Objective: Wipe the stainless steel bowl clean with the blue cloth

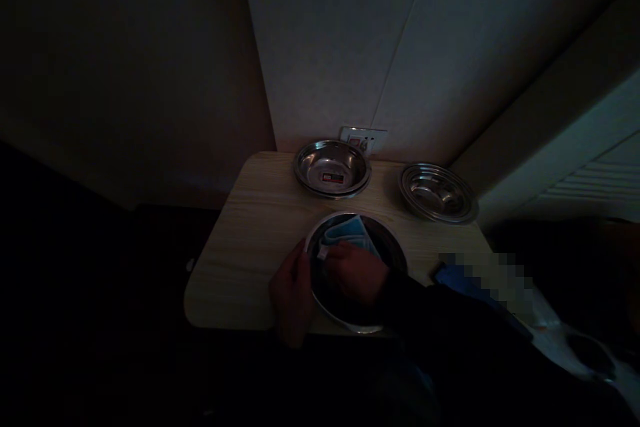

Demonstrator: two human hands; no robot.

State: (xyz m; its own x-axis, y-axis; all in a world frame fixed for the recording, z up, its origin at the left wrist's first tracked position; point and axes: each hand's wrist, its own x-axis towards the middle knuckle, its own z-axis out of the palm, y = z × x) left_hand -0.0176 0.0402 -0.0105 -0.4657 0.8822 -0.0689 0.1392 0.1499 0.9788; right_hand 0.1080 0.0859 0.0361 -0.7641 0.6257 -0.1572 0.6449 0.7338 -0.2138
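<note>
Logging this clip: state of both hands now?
Left hand: holding the nearest bowl by its rim.
Right hand: on the blue cloth inside; grip cannot be told.

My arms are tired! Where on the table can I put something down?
The table, between its left edge and the left hand, has most room. A smaller gap separates the left bowls and right bowls. It's crowded at the front bowl: left hand at the rim, right hand inside with the blue thing.
</note>
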